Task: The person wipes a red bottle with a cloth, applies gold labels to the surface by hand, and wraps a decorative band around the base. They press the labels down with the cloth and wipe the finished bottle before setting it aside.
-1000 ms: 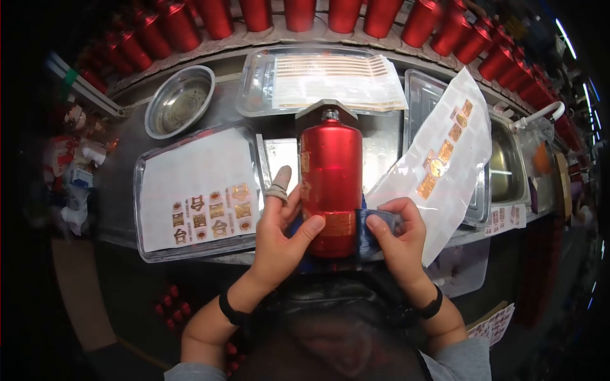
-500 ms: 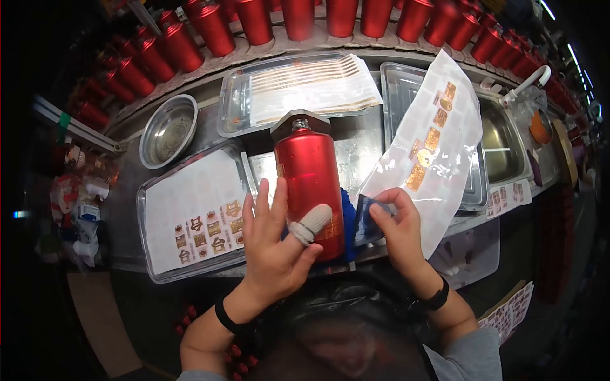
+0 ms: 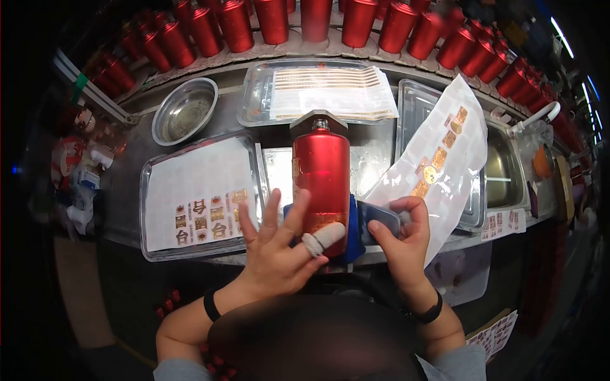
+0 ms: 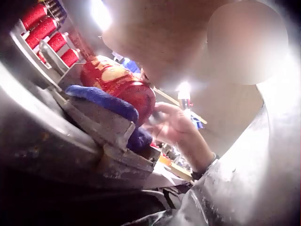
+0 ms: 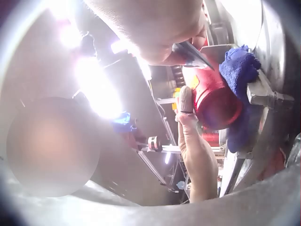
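Note:
A red metallic bottle [image 3: 321, 165] lies with its neck away from me on a blue cloth [image 3: 353, 232], supported by a metal cradle. Gold decals show on its upper face and left side. My left hand [image 3: 273, 263] has its fingers spread, and the index finger, in a pale cloth finger cot [image 3: 327, 236], rests on the gold band near the bottle's base. On the right side, my right hand [image 3: 406, 244] pinches a dark blue flat scraper [image 3: 384, 222] between thumb and fingers. In the right wrist view the scraper's edge [image 5: 200, 59] is close to the bottle [image 5: 214, 96].
A tray with gold decal sheets [image 3: 190, 178] lies left, below a metal bowl [image 3: 184, 111]. Behind the bottle sits a tray of gold-striped sheets [image 3: 333, 92]. A long decal sheet [image 3: 438, 165] slants at right before a sink [image 3: 505, 171]. Red bottles [image 3: 273, 22] line the back.
My left thumb has come off the bottle; the hand has turned, fingers spread, and its covered index finger now lies on the gold band. My right hand keeps hold of the scraper beside the bottle.

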`<state>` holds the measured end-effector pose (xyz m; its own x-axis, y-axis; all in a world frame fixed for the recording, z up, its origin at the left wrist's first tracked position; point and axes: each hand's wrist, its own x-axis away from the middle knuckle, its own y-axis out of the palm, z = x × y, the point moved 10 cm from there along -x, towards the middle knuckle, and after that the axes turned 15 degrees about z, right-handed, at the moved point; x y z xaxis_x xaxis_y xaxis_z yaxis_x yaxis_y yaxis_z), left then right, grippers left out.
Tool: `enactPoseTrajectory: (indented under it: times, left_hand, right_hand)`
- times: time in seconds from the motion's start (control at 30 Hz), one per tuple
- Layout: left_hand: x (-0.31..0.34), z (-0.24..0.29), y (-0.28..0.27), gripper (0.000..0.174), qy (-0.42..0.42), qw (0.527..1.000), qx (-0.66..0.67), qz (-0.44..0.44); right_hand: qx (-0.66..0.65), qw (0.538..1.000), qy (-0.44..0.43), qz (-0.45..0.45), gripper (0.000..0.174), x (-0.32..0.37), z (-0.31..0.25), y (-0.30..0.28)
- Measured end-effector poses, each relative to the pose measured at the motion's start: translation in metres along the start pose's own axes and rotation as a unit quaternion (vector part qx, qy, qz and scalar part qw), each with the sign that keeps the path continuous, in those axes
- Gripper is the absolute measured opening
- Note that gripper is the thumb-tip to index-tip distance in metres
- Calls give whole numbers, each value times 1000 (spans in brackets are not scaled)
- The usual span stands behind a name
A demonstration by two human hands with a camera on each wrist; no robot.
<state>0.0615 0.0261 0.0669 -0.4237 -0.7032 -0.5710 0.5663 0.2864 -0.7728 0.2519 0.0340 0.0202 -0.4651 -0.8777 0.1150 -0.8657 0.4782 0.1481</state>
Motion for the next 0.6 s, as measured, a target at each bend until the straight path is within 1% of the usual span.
enactPoseTrajectory:
  times: [0.03, 0.07, 0.1, 0.13, 0.17, 0.2, 0.23, 0.3, 0.33, 0.37, 0.4, 0.43, 0.47, 0.5, 0.53, 0.57, 0.6]
  left_hand:
    - [7, -8, -3, 37, -29, 1000, -5, 0]
    - [12, -13, -3, 39, -45, 999, -12, -7]
    - [16, -15, -4, 41, -62, 998, 7, -6]
    - [20, -17, -5, 42, -82, 996, 25, -3]
    - [24, -22, -5, 43, -103, 994, 42, 4]
    - [29, -24, -5, 66, -73, 997, 30, 13]
    - [31, -29, -4, 75, -97, 990, 96, 33]
    - [29, -39, 0, 96, -140, 960, 232, 75]
    - [27, -42, 10, 112, -139, 966, 215, 32]
    - [27, -48, 18, 109, -150, 965, 213, 31]
    - [26, -52, 30, 106, -159, 964, 211, 29]
    - [23, -53, 37, 102, -167, 963, 209, 27]
    - [21, -51, 32, 97, -162, 962, 213, 56]
    - [20, -51, 30, 96, -177, 956, 227, 64]
    - [19, -52, 29, 96, -190, 949, 242, 71]
    - [19, -53, 28, 96, -204, 942, 257, 77]
    - [16, -48, 19, 95, -178, 950, 239, 90]
  right_hand:
    - [13, 999, -41, -6, 29, 1, -6, 5]
    - [91, 982, -167, -10, 27, 3, -21, 13]
    - [139, 955, -261, -36, 28, 13, -37, 23]
    - [183, 915, -354, -65, 28, 26, -53, 35]
    - [224, 862, -444, -95, 29, 40, -63, 48]
    - [203, 851, -468, -121, 34, 50, -61, 49]
    - [212, 846, -466, -148, 34, 58, -62, 52]
    - [187, 877, -397, -195, 30, 56, -62, 50]
    - [164, 926, -313, -135, 27, 44, -52, 37]
    - [140, 962, -224, -73, 25, 33, -38, 24]
    - [150, 946, -284, -46, 21, 28, -48, 24]
    - [167, 937, -299, -63, 22, 28, -48, 28]
    - [185, 928, -313, -79, 23, 30, -49, 32]
    - [203, 919, -325, -94, 23, 32, -50, 34]
    - [199, 914, -326, -137, 23, 37, -50, 37]
    - [181, 938, -268, -123, 23, 31, -44, 30]
    - [162, 959, -207, -105, 23, 27, -38, 22]
